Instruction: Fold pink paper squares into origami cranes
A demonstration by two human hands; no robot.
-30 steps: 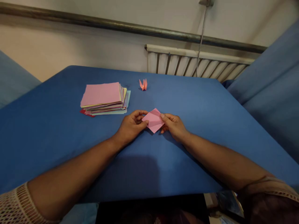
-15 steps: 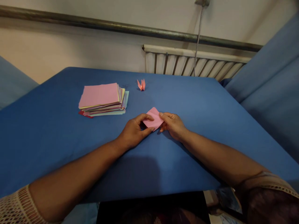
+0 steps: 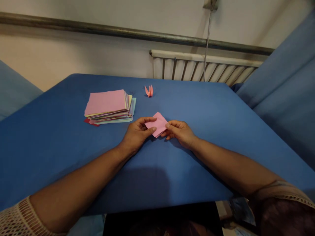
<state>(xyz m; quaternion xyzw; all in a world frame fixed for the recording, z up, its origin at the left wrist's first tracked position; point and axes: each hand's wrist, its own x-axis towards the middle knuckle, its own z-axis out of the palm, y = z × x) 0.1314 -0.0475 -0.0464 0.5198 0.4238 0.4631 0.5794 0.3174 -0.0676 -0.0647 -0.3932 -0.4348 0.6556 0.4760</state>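
Note:
A small folded pink paper square (image 3: 157,124) lies just above the blue table (image 3: 197,108), held between both hands. My left hand (image 3: 135,133) pinches its left edge with thumb and fingers. My right hand (image 3: 179,131) pinches its right corner, fingers curled. A stack of coloured paper sheets (image 3: 108,106), pink on top, sits to the left of my hands. A small folded orange-pink paper figure (image 3: 149,91) stands farther back on the table.
A white radiator (image 3: 204,67) runs along the wall behind the table, with a grey pipe above it. Blue cushioned surfaces rise at the far left and right. The table's near edge is just in front of my body.
The pink paper has shifted a little to the left and turned between my fingers. Both hands have kept their hold and stayed close together.

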